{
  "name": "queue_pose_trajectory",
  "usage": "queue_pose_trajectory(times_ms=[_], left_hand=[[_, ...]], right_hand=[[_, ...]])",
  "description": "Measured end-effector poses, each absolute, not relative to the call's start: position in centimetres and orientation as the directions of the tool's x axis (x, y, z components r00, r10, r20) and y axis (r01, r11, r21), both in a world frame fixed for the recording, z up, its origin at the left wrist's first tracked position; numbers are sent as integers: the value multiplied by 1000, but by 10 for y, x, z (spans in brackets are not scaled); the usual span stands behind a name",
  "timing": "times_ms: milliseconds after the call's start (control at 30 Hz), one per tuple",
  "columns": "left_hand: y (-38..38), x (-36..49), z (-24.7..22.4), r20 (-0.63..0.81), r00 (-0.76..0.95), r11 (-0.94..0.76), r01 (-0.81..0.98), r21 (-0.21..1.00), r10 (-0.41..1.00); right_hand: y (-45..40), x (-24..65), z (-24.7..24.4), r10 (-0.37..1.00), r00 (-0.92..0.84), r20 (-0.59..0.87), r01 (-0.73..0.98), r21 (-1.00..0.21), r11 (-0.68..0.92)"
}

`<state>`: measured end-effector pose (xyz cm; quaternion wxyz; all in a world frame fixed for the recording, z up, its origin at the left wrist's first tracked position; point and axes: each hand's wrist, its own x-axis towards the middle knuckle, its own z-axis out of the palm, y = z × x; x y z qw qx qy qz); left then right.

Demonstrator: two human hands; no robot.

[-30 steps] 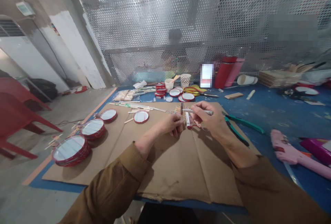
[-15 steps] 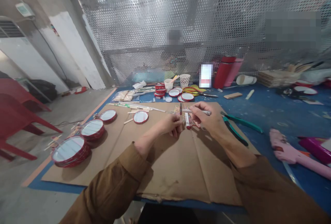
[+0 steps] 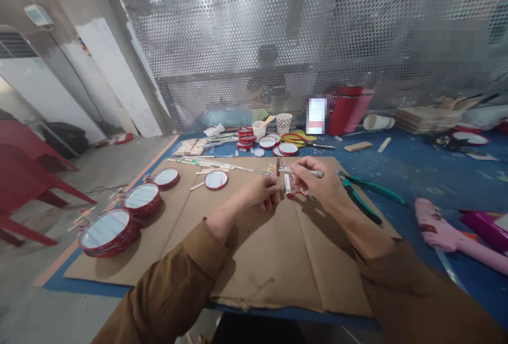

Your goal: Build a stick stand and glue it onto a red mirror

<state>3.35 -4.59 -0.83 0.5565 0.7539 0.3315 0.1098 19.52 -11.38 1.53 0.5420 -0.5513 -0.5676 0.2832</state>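
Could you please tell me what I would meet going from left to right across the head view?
Red plastic chair, largest red round tin, loose red-rimmed lid, left hand, right hand, green-handled pliers, pink glue gun.

Bare cardboard [image 3: 273, 270] between the forearms gives a hand open room to the near edge. Another open lane runs between the left sleeve [image 3: 174, 275] and three red tins [image 3: 142, 199], which block the cardboard's left side. A low lid [image 3: 216, 179] stands in that lane's far end. The gap between left hand [image 3: 265, 191] and right hand [image 3: 314, 179] is narrow, crowded by a white marker [image 3: 288, 185]. Beyond them, cups [image 3: 259, 130] and scissors [image 3: 323, 146] obstruct. Pliers [image 3: 375, 188] lie just right of the right wrist; blue table [image 3: 420, 174] opens beyond, up to a pink glue gun [image 3: 431, 227].
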Motion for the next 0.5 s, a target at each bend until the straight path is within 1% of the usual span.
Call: queue_pose_trajectory(times_ms=[267,500], left_hand=[[-50,34,-1,-222,746,-156,401,903,628],[-49,33,-4,-217,746,-150,390,908,629]], right_hand=[[-114,195,15,921,213,327,346,-906,242],[-115,195,15,930,192,313,319,-916,243]])
